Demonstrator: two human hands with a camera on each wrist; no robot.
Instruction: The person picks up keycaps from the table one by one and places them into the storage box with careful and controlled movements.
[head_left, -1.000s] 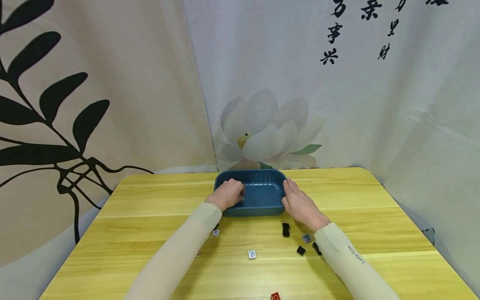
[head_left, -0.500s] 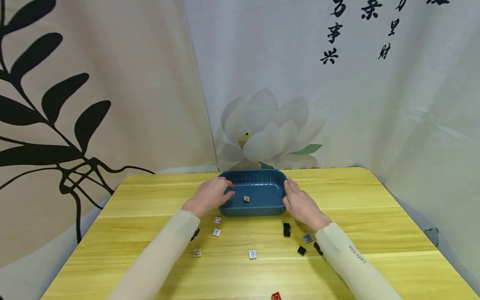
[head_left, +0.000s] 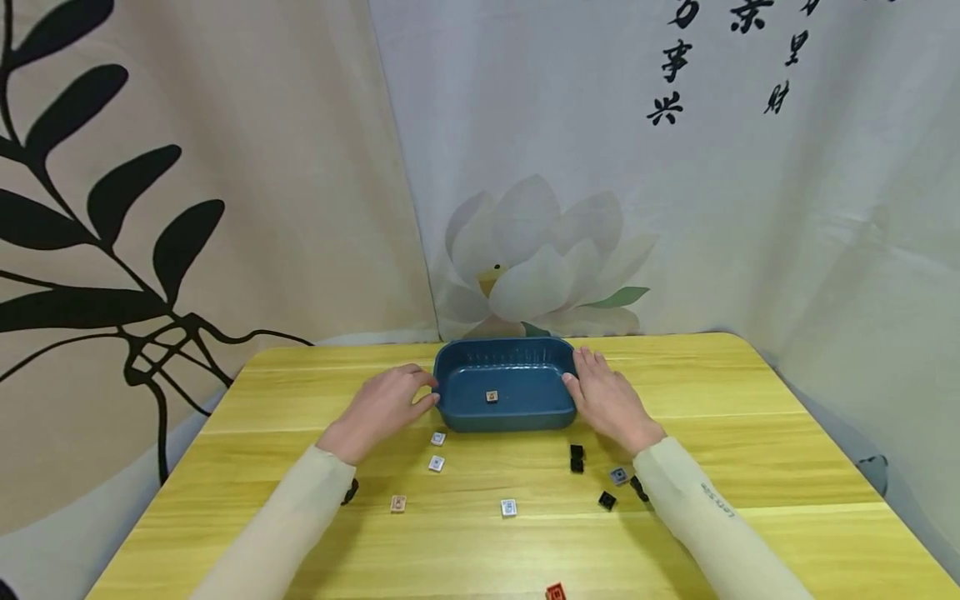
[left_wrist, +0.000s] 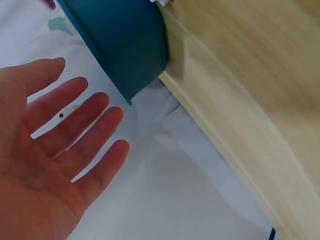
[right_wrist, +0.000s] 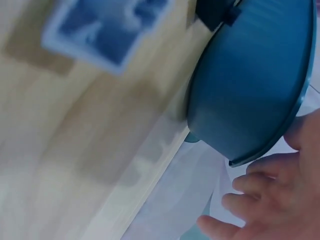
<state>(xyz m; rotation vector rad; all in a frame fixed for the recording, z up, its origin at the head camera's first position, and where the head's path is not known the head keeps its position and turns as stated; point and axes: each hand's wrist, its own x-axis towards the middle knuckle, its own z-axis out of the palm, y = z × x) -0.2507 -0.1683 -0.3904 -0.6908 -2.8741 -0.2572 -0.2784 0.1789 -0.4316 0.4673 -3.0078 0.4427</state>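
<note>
A dark blue rectangular tray (head_left: 506, 421) sits at the far side of the table. One small tan square piece (head_left: 492, 397) lies on its floor. My left hand (head_left: 386, 404) is beside the tray's left wall, fingertips close to the rim and holding nothing; in the left wrist view its fingers (left_wrist: 95, 145) are spread and fairly straight. My right hand (head_left: 606, 398) rests along the tray's right side, fingers extended and thumb at the rim. In the right wrist view, the right hand's fingers (right_wrist: 250, 185) are close to the edge of the tray (right_wrist: 240, 95).
On the wooden table (head_left: 465, 550), white pieces (head_left: 437, 463) lie before the tray, with a tan piece (head_left: 398, 503) further left. Black pieces (head_left: 577, 458) and a grey-blue piece (head_left: 618, 476) are near my right forearm. A red piece (head_left: 555, 592) lies at the front. A printed curtain (head_left: 330, 208) hangs behind.
My left hand has drawn back leftward from inside the tray to outside its left wall. The tan piece on the tray floor has come into view. My right hand stays at the tray's right side.
</note>
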